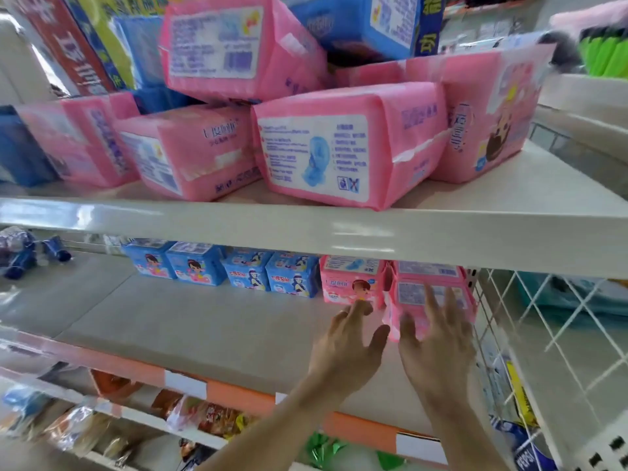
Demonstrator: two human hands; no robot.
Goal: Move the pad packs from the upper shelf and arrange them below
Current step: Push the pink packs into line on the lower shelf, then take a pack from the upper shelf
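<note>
Head view. The upper shelf carries a loose pile of pink pad packs. Several lie flat along the front edge, and one more rests tilted on top of them. Blue packs sit behind and above the pile.

On the lower shelf, a row of blue pad packs stands upright along the rear. To its right stands one upright pink pack. Beside that, in the right rear corner, is a stack of pink packs next to the wire mesh side panel.

Both bare arms reach into the lower shelf. The left grip is released, its fingers spread. Its forefinger tip is at the base of the upright pink pack, but contact cannot be confirmed. The right grip is also released, with straight, spread fingers laid against the front of the pink stack.

Snack bags lie on the shelf beneath, behind an orange price strip.
</note>
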